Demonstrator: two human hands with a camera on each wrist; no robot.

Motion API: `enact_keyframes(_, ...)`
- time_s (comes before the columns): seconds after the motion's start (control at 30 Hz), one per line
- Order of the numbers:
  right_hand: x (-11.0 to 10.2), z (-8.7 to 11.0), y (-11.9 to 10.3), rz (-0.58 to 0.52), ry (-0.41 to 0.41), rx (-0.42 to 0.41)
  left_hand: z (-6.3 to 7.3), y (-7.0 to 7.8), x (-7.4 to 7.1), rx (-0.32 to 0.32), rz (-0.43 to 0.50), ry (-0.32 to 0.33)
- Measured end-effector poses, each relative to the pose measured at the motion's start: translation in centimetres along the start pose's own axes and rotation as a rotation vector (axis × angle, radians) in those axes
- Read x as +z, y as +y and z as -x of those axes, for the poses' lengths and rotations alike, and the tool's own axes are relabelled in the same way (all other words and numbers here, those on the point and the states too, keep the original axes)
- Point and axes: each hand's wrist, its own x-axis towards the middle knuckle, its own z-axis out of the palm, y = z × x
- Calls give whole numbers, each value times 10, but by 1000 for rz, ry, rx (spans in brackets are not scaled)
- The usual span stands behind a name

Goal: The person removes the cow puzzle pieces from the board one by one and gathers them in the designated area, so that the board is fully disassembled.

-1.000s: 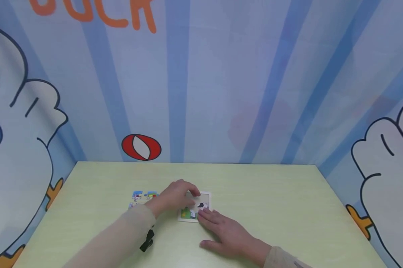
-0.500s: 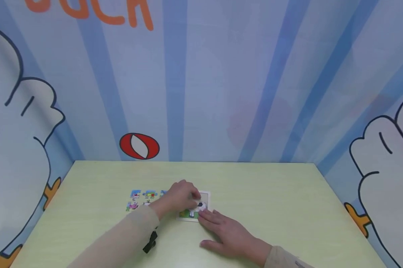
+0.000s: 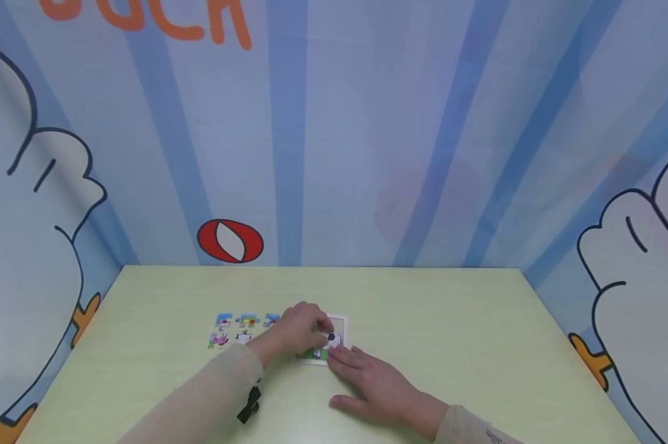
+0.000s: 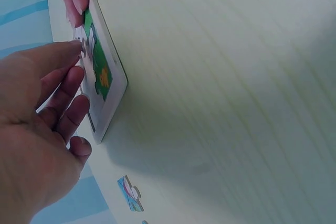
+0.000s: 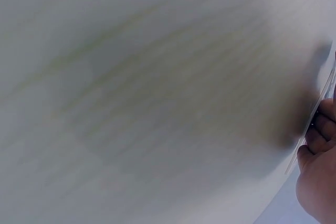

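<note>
Puzzle tray under bent fingers of left hand, grip unclear, and straight, released fingertips of right hand; picture top points away from right thumb, long axis unclear.

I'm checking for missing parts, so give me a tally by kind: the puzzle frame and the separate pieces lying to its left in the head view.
Puzzle frame: 1
Separate pieces: 5
Total: 6 in view; the left arm may hide more.
</note>
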Motion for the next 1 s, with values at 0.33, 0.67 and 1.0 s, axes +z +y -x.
enact_keyframes(0.33, -3, -1, -1, -21, -11, 13, -2, 4, -1, -53, 53, -27)
enact_keyframes(0.67, -4, -1, -2, -39, -41, 42, -5, 3, 1, -29, 138, -10)
enact_keyframes(1.0, -4, -2, -3, -31, -35, 36, -1, 4, -3, -89, 249, -10)
